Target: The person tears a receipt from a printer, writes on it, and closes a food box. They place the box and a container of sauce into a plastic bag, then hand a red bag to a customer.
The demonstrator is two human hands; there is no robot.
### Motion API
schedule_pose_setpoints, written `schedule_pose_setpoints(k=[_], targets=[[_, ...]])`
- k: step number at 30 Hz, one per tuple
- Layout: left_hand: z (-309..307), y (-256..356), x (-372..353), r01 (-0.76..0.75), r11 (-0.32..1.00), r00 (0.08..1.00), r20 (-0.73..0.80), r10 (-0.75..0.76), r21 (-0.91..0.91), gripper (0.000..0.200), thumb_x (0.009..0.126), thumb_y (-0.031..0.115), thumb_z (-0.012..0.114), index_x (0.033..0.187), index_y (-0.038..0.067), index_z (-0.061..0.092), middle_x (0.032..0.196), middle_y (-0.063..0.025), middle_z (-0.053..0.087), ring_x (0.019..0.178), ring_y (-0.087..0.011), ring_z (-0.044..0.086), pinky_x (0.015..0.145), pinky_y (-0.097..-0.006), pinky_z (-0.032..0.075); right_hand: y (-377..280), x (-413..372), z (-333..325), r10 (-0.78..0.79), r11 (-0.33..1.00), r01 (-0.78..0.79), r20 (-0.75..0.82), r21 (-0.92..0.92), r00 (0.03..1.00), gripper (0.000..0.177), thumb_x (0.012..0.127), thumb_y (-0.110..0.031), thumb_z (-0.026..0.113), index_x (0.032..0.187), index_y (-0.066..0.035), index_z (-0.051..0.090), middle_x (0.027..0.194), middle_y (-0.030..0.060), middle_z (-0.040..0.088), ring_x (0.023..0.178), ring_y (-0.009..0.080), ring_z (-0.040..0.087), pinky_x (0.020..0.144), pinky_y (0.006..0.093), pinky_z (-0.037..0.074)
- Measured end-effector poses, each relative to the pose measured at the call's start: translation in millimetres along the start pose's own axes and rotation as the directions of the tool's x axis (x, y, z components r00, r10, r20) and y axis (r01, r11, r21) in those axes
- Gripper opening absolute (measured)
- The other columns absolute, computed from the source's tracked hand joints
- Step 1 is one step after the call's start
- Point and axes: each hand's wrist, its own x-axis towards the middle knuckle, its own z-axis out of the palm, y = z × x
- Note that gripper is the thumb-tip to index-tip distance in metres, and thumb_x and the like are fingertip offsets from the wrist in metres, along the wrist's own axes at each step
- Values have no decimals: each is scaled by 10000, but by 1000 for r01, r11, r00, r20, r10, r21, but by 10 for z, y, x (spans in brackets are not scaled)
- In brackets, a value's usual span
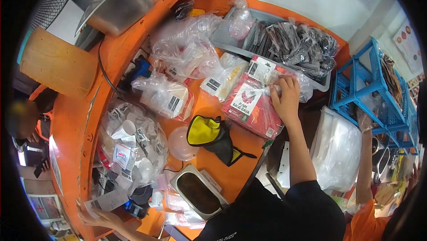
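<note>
My right hand rests on a red box wrapped in clear plastic, its fingers bent over the knotted top of the bag. A white label with a red logo shows on the box. At the lower left, my left hand holds a white paper slip between thumb and fingers. Above that slip lies a large clear bag filled with white cups and papers. A black and yellow pouch sits on the orange counter, below the red box.
Bagged boxes lie left of the red box. Behind stands a grey bin of black-wrapped packets. A metal tray is near my body. Blue shelving stands right, beside another person's orange sleeve.
</note>
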Motion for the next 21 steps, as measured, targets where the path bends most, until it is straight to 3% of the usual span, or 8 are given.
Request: schedule_pose_setpoints(k=[5, 8, 14, 16, 17, 18, 19, 21], targets=[[3, -13, -12, -7, 1000, 1000, 30, 7, 9, 530, 985, 396, 417, 1327, -9, 429, 1337, -175, 451, 1256, -339, 364, 1054, -513, 219, -21, -11, 15, 7, 1000, -7, -1, 14, 1000, 205, 809, -196, 633, 915, -23, 603, 1086, 161, 576, 1087, 353, 474, 918, 456, 352], [26, 8, -36, 121, 990, 992, 26, -120, -72, 564, 976, 418, 429, 1331, -19, 413, 1351, -182, 424, 1278, -342, 325, 1057, -516, 212, -260, 7, -19, -39, 971, 36, -5, -238, 999, 247, 813, -252, 639, 911, -26, 610, 1114, 183, 562, 1121, 351, 452, 937, 463, 337], [-40, 126, -2, 166, 983, 980, 122, -155, -84, 640, 953, 477, 426, 1377, 2, 355, 1418, -172, 365, 1365, -349, 210, 1100, -573, 34, -468, 110, -107, 351, 904, -214, 355, -371, 866, 412, 799, -387, 667, 954, -5, 650, 853, 179, 636, 858, 361, 603, 807, 444, 455], [-37, 186, -1, 204, 962, 978, 83, -192, -183, 658, 948, 494, 418, 1396, 19, 334, 1442, -146, 349, 1396, -354, 163, 1097, -581, -55, -364, 144, -47, 367, 930, -329, 328, -167, 871, 419, 799, -322, 697, 1000, 42, 648, 790, 138, 668, 740, 294, 633, 724, 385, 489], [-45, 183, -14, 198, 963, 979, 88, -184, -185, 631, 956, 464, 416, 1396, 19, 334, 1445, -140, 348, 1396, -342, 176, 1103, -572, -47, -304, 165, -21, 437, 816, -521, 323, 252, 840, 386, 803, -273, 697, 1016, 46, 648, 839, 118, 674, 769, 251, 627, 731, 356, 483], [-75, 211, 16, 195, 964, 980, 84, -182, -183, 605, 964, 434, 415, 1396, 18, 334, 1447, -134, 347, 1395, -331, 188, 1108, -563, -39, -267, 228, -5, 473, 520, -586, 361, 621, 803, 357, 808, -224, 698, 1031, 50, 648, 888, 98, 679, 799, 208, 621, 738, 327, 477], [-150, 243, 77, 211, 956, 974, 130, -188, -202, 595, 962, 419, 424, 1396, 21, 336, 1445, -133, 350, 1393, -329, 194, 1114, -546, -35, -277, 148, -45, 390, 470, -439, 266, 766, 882, 295, 817, -138, 667, 1047, 44, 638, 955, 64, 664, 838, 147, 606, 765, 291, 468], [-339, 288, 160, 280, 924, 948, 224, -224, -260, 568, 955, 383, 440, 1388, 25, 350, 1438, -130, 358, 1390, -321, 206, 1125, -516, -22, -777, 67, -622, 456, 706, -435, 112, 559, 883, 425, 842, -254, 655, 1122, 62, 599, 1206, 189, 568, 1089, 272, 545, 919, 374, 427]])
